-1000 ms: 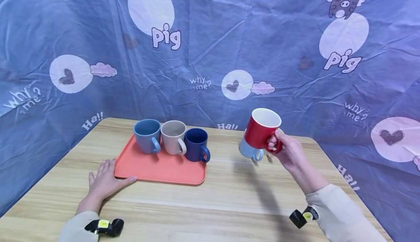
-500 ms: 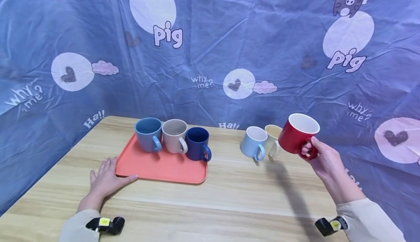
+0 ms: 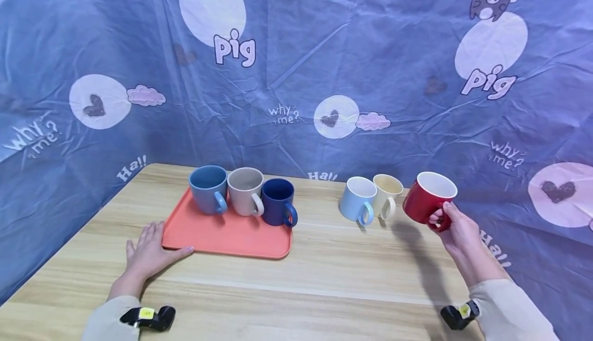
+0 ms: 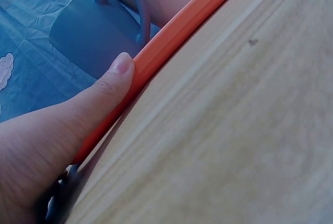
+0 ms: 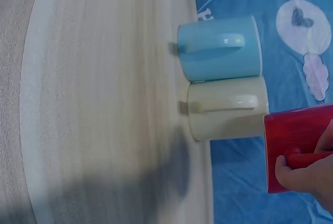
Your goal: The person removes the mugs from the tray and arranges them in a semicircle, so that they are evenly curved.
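Observation:
My right hand (image 3: pixel 458 228) grips a red mug (image 3: pixel 426 199), white inside, by its handle and holds it above the table at the right. Just left of it stand a cream mug (image 3: pixel 386 192) and a light blue mug (image 3: pixel 356 202), side by side, handles toward me. At the near left corner of the coral tray (image 3: pixel 222 240), my left hand (image 3: pixel 148 253) rests with fingers spread; in the left wrist view its thumb touches the rim. On the tray a teal-blue mug (image 3: pixel 206 192), a grey mug (image 3: pixel 243 194) and a navy mug (image 3: pixel 276 204) stand in a row.
The wooden table (image 3: pixel 278 300) ends at the back and sides against a blue cloth (image 3: pixel 296 73) printed with pigs and hearts. A black wrist camera (image 3: pixel 148 318) is strapped over the left sleeve, another camera (image 3: pixel 458 315) over the right.
My right hand has carried the red mug to the right, from in front of the light blue mug to beyond the cream one, then lowered it slightly. My left hand has stayed at the tray.

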{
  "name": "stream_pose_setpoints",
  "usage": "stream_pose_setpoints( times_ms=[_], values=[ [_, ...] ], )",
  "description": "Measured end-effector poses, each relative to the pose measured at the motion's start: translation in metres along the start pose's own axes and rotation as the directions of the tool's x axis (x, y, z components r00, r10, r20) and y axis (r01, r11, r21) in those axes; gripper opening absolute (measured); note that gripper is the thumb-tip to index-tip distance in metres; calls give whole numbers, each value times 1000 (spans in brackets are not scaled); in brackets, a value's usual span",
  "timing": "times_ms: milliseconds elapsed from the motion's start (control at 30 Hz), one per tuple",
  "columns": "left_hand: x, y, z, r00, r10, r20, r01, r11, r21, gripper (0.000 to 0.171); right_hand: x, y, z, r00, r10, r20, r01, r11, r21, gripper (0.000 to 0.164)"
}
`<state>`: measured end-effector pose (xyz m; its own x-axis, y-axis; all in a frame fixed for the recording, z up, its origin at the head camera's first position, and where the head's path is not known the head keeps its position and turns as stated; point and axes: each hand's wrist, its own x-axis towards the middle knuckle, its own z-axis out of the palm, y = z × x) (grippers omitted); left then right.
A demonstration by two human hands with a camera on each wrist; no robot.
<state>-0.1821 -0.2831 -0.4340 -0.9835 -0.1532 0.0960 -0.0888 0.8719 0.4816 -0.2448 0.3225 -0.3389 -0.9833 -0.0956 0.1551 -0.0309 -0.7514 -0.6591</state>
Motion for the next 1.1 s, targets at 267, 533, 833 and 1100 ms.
stream_pose_setpoints(
  times_ms=[267, 533, 833, 1100],
  values=[
    [0, 0, 0, 1000, -4, -4, 4, 1000, 0, 114, 7, 6, -10, 998, 24, -61, -24, 1000, 3, 32],
    [1, 0, 1, 1000, -8, -2, 8, 1000, 0, 114, 14, 16, -22, 988, 10, -155, -13, 1000, -15, 34],
    [0, -2, 3, 1000, -12, -4, 12, 1000, 4, 114, 25, 26, -28, 951, -17, -310, -4, 998, -66, 30],
    [2, -3, 4, 1000, -10, -3, 10, 1000, 5, 115, 28, 35, -33, 933, -27, -359, -10, 995, -101, 36]
  ],
)
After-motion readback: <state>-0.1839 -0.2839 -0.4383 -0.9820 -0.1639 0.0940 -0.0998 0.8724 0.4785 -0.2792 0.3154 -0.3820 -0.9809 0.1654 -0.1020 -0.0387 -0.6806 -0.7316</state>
